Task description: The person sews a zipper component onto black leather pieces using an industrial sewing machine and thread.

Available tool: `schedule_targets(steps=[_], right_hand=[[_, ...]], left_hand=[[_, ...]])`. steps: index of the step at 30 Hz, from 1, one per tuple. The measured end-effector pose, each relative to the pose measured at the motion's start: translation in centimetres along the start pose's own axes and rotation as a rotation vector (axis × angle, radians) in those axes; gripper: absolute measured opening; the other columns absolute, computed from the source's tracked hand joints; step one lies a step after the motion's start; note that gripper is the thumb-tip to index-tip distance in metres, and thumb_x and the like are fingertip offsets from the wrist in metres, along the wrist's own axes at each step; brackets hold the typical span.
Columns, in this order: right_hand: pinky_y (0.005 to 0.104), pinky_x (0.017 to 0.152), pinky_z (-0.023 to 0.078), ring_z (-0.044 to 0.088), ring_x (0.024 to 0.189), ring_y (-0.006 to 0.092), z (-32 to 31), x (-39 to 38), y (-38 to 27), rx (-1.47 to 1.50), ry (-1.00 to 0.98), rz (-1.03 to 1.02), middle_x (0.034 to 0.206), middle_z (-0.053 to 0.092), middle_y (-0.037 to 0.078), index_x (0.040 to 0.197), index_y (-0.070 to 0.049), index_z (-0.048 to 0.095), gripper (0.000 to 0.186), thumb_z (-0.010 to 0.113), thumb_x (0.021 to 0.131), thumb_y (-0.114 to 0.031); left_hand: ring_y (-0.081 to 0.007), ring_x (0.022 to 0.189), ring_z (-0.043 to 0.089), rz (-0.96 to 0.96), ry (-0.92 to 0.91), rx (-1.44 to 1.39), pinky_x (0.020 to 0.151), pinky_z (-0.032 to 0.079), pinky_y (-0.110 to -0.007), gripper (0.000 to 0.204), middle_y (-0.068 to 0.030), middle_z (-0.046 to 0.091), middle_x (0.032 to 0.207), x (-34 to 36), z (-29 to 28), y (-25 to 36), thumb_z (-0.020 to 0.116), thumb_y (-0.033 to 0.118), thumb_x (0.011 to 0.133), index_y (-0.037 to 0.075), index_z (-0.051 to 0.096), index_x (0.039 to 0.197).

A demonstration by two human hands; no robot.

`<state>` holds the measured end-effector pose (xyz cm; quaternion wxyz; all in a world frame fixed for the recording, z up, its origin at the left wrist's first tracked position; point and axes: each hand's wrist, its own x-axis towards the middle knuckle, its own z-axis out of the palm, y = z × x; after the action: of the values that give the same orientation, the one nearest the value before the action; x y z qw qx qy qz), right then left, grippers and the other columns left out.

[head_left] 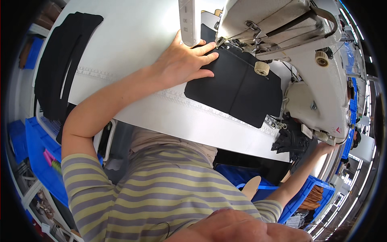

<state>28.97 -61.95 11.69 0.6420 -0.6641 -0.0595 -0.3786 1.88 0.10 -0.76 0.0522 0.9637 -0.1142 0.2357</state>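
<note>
My left hand (187, 60) lies spread on a black fabric piece (254, 97) that has a seam line down it, its fingertips beside the needle and presser foot of a white sewing machine (314, 92). A white upright lamp bar (189, 18) partly hides the fingers. At the far right my right hand (324, 148) reaches to the lower end of the machine, fingers curled at a part I cannot make out. A ruler strip (209, 109) crosses the white table (113, 36) under the fabric.
Stacked black pieces (54, 64) lie at the left. A pile of black straps (288, 141) sits right of the fabric. Blue bins with thread spools (52, 161) stand left below the table, another bin with brown material (310, 197) at lower right. Shelving lines the left rim.
</note>
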Motion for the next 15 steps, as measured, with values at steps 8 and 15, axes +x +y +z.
schedule_targets(steps=[8, 15], right_hand=[[0.0442, 0.098, 0.047, 0.058, 0.114, 0.0324, 0.3, 6.9, -4.5, -0.571, -0.295, 0.367, 0.128, 0.057, 0.018, 0.132, 0.007, 0.047, 0.058, 0.042, 0.100, -0.041], [0.0517, 0.089, 0.054, 0.060, 0.109, 0.0371, -0.7, -4.4, 4.8, -0.087, -0.012, -0.005, 0.129, 0.053, 0.024, 0.132, 0.007, 0.046, 0.050, 0.039, 0.097, -0.028]], left_hand=[[-0.0150, 0.112, 0.057, 0.020, 0.037, 0.004, 0.080, 0.053, -0.030, 0.048, 0.0025, 0.060, 0.130, 0.0, 0.3, -0.2, 0.069, 0.042, 0.081, 0.017, 0.063, 0.122], [-0.0164, 0.114, 0.057, 0.002, 0.017, -0.033, 0.081, 0.053, -0.031, 0.047, 0.0011, 0.060, 0.131, 0.0, 0.2, -0.1, 0.069, 0.041, 0.081, 0.016, 0.063, 0.121]])
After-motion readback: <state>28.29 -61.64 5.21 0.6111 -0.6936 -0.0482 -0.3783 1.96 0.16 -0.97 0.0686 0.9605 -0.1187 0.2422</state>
